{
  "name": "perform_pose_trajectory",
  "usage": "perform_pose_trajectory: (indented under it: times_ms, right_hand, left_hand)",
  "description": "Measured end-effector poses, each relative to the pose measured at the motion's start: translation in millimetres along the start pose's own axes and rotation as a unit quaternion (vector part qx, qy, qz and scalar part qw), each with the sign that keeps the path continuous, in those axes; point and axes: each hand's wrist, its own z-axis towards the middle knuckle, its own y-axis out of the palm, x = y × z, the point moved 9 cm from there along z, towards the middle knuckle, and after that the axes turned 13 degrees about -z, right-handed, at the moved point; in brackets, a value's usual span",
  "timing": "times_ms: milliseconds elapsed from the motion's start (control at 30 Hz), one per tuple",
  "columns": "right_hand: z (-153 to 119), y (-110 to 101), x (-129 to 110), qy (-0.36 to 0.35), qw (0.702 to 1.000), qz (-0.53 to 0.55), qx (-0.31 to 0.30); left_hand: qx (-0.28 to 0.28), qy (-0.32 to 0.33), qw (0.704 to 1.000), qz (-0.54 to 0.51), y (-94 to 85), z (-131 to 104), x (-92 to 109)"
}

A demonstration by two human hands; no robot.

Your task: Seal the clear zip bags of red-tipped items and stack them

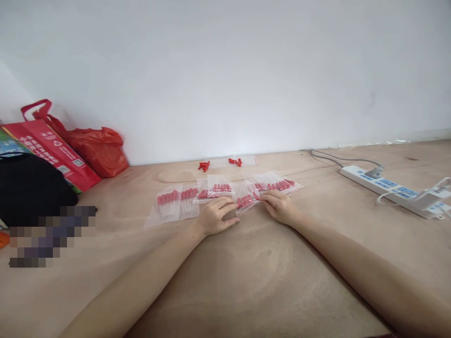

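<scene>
Small clear plastic bags with red-ended pieces lie in an overlapping row on the wooden table. My left hand (pixel 218 217) rests low at the row's middle, thumb and fingers apart, its fingertips at the left edge of one small plastic bag (pixel 245 202). At that bag's right edge are the closed fingertips of my right hand (pixel 281 207), pinching its corner. Left of my hands lies another plastic bag (pixel 168 204) with several red ends side by side. More bags (pixel 276 184) stretch out beyond my right hand. My palms hide parts of the nearest bags.
Loose red pieces (pixel 203 166) and a flat clear bag (pixel 246 160) lie near the wall. A white power strip (pixel 387 188) with grey and white cables is at the right. Red bags (pixel 95 148) and a black bag (pixel 33 190) stand at the left, beside a blurred-out object (pixel 52 237).
</scene>
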Motion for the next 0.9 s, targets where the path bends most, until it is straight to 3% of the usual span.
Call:
perform_pose_trajectory:
  times_ms: [200,433,567,767,900]
  right_hand:
    - [1,-5,2,0.031,0.999,0.035,0.013]
    - [0,-8,-10,-0.101,0.992,-0.069,-0.005]
    - [-1,-7,-13,-0.135,0.986,-0.101,-0.01]
    - [0,-6,-18,-0.143,0.981,-0.13,-0.01]
    - [4,-5,-16,-0.101,0.984,-0.142,-0.025]
  left_hand:
    - [-0.011,0.039,0.997,0.068,10.1,1,0]
    - [0.038,0.043,0.995,0.081,2.2,-4,-4]
    - [0.049,0.051,0.995,0.066,-2.0,-4,-2]
    - [0.069,0.032,0.996,0.048,-7.1,-4,-6]
    - [0.078,0.026,0.996,0.044,-9.6,-3,-6]
